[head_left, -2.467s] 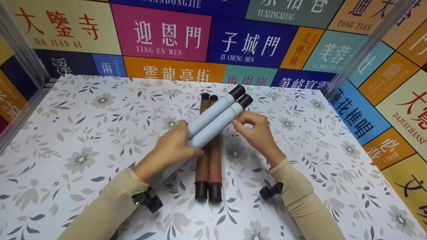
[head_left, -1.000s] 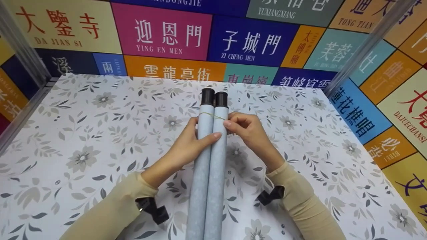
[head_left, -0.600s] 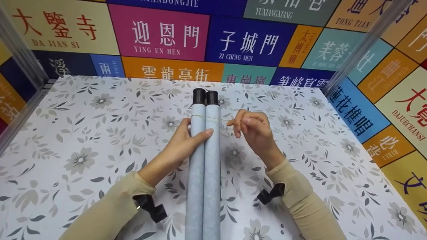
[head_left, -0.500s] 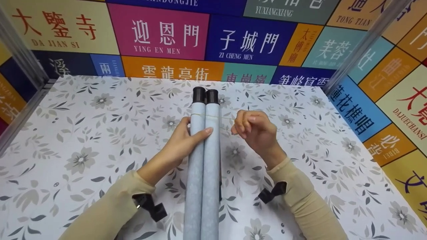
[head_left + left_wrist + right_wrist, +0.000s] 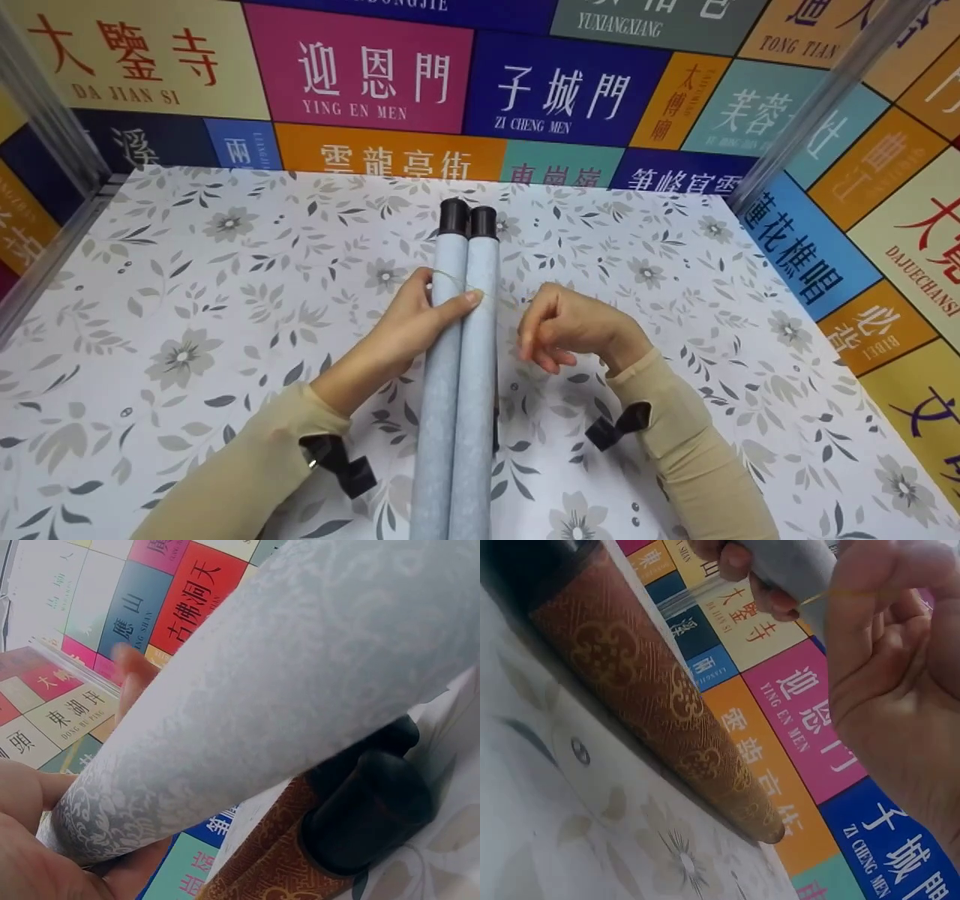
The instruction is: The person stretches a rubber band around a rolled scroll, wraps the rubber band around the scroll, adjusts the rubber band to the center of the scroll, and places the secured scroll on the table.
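Two pale blue-grey scrolls [image 5: 442,390] with black end knobs lie side by side, pointing away from me. My left hand [image 5: 409,319] grips them near the far end, thumb across the top. A thin rubber band [image 5: 448,275] slants over them by the thumb. To their right, my right hand [image 5: 574,326] is turned over with curled fingers; in the right wrist view, the rubber band [image 5: 817,596] stretches from the pale scrolls to this hand. Beneath lies a pair of brown patterned scrolls [image 5: 630,667], almost wholly covered in the head view. A pale scroll [image 5: 247,690] crosses the left wrist view.
A white cloth with grey flowers and leaves covers the table [image 5: 247,300]. Behind it stands a colourful panel [image 5: 360,75] with lettering, and metal posts [image 5: 825,97] rise at the corners. Black wrist mounts [image 5: 341,465] sit at both cuffs.
The pale scrolls swung from a diagonal to lie over the brown pair. My right hand drew the rubber band out rightward, then turned over and dropped lower; the band now slants toward my left thumb.
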Tool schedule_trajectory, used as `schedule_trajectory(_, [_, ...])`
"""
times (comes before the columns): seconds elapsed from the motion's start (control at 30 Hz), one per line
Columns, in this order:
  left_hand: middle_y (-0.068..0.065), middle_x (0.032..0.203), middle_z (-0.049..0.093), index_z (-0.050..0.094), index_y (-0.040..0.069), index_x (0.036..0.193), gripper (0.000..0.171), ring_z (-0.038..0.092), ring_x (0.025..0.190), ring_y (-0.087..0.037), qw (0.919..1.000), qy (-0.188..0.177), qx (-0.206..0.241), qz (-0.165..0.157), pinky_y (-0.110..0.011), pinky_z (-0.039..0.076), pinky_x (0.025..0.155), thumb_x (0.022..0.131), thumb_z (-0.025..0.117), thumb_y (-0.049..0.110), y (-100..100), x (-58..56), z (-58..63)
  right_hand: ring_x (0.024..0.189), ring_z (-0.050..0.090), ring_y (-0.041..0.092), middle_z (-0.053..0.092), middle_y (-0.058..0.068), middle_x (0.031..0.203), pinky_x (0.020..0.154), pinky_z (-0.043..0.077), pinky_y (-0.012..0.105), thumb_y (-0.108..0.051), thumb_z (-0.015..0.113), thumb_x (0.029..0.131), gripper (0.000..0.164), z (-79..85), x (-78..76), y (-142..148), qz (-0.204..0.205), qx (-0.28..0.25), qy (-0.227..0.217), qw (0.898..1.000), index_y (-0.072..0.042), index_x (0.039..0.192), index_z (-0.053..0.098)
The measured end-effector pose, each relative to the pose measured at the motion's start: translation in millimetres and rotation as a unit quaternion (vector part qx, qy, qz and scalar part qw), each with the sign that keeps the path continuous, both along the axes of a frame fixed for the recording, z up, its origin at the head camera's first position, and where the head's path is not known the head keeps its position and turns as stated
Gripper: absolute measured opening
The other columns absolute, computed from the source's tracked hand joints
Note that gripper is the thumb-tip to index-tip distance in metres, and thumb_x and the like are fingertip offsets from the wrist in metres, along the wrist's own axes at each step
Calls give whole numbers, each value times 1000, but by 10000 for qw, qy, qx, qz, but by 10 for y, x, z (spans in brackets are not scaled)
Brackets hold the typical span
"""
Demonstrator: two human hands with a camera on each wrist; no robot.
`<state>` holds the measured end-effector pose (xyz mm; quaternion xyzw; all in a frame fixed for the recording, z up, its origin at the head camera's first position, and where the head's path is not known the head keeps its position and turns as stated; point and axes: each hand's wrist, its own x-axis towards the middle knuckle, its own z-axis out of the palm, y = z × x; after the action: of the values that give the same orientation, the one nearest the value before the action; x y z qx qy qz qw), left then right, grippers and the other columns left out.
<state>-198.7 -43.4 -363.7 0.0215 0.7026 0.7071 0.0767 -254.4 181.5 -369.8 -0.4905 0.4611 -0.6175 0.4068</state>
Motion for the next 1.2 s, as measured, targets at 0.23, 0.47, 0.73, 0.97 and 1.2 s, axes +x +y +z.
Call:
schedule_trajectory(0.23, [-15,106,58,42,-1,121,51,62,83,-18,9998,-102,91,126,-30,55,76,85,68,23,-18,-27,-49,34,36,14,51,6,47,33,30,26,-39,28,102,54,204,208,-225,-646,-1991,-953,9732,-6,108,69])
schedule_trajectory(0.47, [-14,107,57,42,0,121,51,61,84,-19,9998,-18,32,196,-30,54,76,85,68,24,-9,2,-7,91,70,16,68,8,118,90,54,26,-32,33,102,48,325,322,-395,-3162,-2770,-2285,8781,-5,141,40])
schedule_trajectory(0.73, [-15,106,58,43,2,121,53,61,84,-21,9989,180,-320,287,-31,54,77,83,70,27,29,35,6,142,31,36,28,21,153,120,24,42,-20,36,102,49,317,332,-439,-4707,-2156,-2203,8267,7,143,27])
schedule_trajectory(0.97, [-14,100,60,45,3,116,49,62,81,-21,9956,567,-661,357,-31,54,74,82,70,27,55,78,-16,137,38,35,34,24,148,116,31,43,-19,40,101,49,334,320,-396,-4951,-953,-2281,8329,11,139,31])
schedule_trajectory(1.2, [-12,101,62,45,6,118,50,64,83,-21,9914,672,-1100,235,-32,54,76,82,70,31,85,106,-55,139,34,38,27,25,152,116,29,44,-30,43,100,62,373,194,-213,-4360,245,-2376,8677,10,143,23])
